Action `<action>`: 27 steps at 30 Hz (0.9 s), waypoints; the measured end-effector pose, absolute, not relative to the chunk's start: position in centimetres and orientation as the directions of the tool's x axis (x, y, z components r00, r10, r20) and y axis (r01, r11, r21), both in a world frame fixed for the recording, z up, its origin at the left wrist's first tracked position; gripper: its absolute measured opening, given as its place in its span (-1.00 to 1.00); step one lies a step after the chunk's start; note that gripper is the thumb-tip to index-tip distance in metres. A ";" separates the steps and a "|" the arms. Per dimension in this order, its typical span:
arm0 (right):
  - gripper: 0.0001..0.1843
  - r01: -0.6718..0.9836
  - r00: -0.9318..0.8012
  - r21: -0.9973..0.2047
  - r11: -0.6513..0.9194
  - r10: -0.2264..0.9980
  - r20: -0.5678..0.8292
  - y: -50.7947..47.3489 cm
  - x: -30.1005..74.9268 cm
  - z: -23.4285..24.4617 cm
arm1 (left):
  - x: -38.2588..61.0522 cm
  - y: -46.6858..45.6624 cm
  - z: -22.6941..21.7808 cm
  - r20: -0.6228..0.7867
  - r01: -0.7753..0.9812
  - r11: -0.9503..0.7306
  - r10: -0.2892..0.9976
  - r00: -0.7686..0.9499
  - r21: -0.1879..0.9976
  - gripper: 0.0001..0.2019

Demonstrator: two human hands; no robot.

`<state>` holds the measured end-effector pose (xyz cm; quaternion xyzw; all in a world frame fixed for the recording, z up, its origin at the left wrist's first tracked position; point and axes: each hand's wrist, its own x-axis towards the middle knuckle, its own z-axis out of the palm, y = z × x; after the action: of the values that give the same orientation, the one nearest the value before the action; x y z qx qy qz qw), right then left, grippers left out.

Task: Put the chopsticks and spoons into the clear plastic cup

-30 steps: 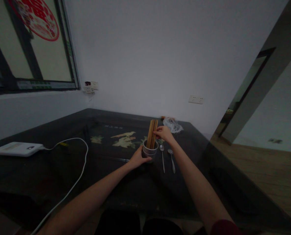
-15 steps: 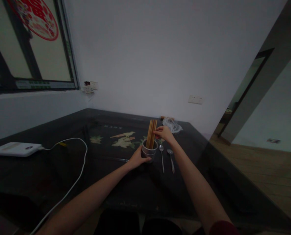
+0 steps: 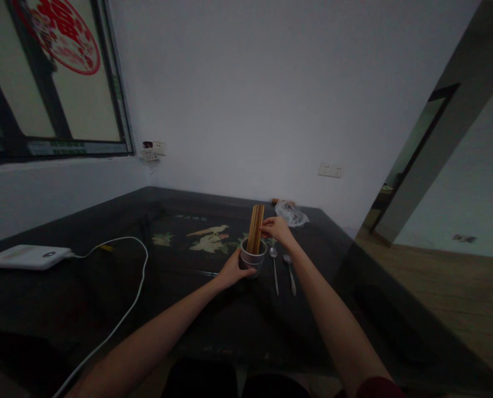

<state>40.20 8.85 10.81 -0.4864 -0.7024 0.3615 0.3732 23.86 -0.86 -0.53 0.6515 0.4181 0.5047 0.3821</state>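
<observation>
A silvery metal cup (image 3: 254, 260) stands on the dark table, with my left hand (image 3: 233, 269) wrapped round its left side. Several wooden chopsticks (image 3: 255, 229) stand upright in the cup, leaning together; their lower ends are hidden inside it. My right hand (image 3: 276, 228) pinches at the right edge of the bundle, above the rim; how many sticks its fingers grip I cannot make out. Just right of the cup lie two metal spoons: one spoon (image 3: 274, 268) nearer the cup, the other spoon (image 3: 291, 275) under the line of my right forearm.
A crumpled clear plastic bag (image 3: 291, 213) lies at the back of the table (image 3: 180, 315), by the wall. On the left rests a white flat device (image 3: 28, 257) with a white cable (image 3: 140, 282) running off the front edge. A dark flat object (image 3: 389, 323) lies at the right.
Both hands keep their places at the cup and chopsticks. The whole view has shifted very slightly, with the table a little lower.
</observation>
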 end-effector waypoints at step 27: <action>-0.80 0.385 -0.218 -0.856 0.345 0.935 0.278 6.1 42.4 10.7 | 23.6 -0.7 -0.6 0.309 0.152 -0.329 0.941 0.141 0.932 -0.19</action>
<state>42.37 6.11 10.70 -0.4670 -0.7068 0.3311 0.4156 23.55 -0.68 -0.58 0.6442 0.4242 0.4995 0.3945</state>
